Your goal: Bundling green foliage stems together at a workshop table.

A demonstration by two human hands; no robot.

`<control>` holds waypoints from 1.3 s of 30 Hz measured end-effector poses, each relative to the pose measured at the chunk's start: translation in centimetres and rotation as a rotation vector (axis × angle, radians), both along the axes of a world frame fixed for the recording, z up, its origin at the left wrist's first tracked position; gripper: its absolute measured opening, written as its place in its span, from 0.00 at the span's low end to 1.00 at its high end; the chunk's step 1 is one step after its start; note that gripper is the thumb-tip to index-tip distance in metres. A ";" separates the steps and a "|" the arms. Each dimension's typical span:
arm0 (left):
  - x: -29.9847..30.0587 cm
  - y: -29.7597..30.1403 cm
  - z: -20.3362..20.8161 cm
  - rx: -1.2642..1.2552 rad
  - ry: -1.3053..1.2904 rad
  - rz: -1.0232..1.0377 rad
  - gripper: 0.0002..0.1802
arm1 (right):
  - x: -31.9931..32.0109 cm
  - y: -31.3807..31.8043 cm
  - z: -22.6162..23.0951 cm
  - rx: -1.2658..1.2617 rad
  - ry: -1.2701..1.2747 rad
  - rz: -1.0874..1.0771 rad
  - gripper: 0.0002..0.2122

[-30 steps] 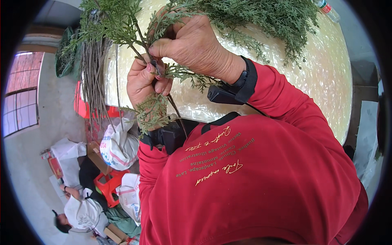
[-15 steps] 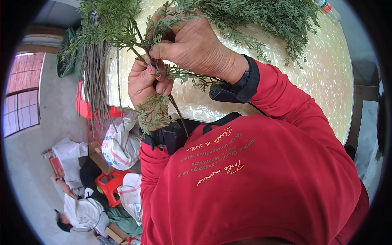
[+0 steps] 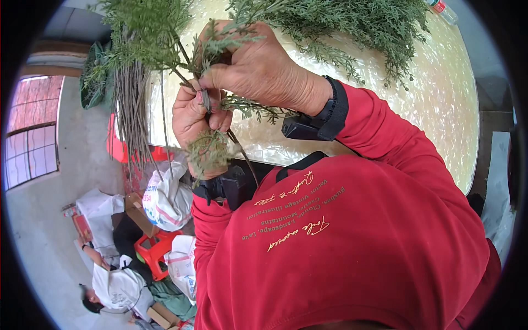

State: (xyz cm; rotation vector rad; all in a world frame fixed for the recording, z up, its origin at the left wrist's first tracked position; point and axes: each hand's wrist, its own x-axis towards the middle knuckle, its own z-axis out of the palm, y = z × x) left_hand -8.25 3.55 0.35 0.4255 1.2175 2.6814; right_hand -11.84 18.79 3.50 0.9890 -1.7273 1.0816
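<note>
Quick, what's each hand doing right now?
Left hand: closed, holding a green branch by its stem.
Right hand: closed, pinching at the same branch; exact grip partly hidden.

Looks like a small, plainly fitted workshop, given over to handwork with greenery. Shows this first in the bench (image 3: pixel 418 126), topped with a glossy, pearly sheet and bearing a heap of conifer-like green sprigs (image 3: pixel 357 41), with a leafy branch (image 3: pixel 151 41) held up by its near side and a bundle of thin brown stems (image 3: pixel 129 99) hanging at its left. Bears it out further with white printed sacks (image 3: pixel 166 206), a red plastic stool (image 3: pixel 157 245), cardboard boxes (image 3: pixel 163 314) and a white-topped co-worker (image 3: pixel 116 286) close together, near a bare, greyish wall (image 3: pixel 91 148) and gridded window (image 3: pixel 32 151).
</note>
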 end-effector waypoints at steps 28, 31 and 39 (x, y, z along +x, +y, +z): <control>0.8 0.9 3.4 -0.329 -0.193 0.251 0.07 | -0.3 0.6 -0.1 -0.110 -0.558 0.053 0.05; 0.9 0.5 4.4 -0.339 -0.212 0.259 0.06 | -0.2 0.9 0.1 -0.061 -0.562 0.048 0.06; 1.4 1.0 3.7 -0.167 -0.222 0.320 0.05 | 0.3 0.7 0.7 -0.090 -0.512 0.138 0.07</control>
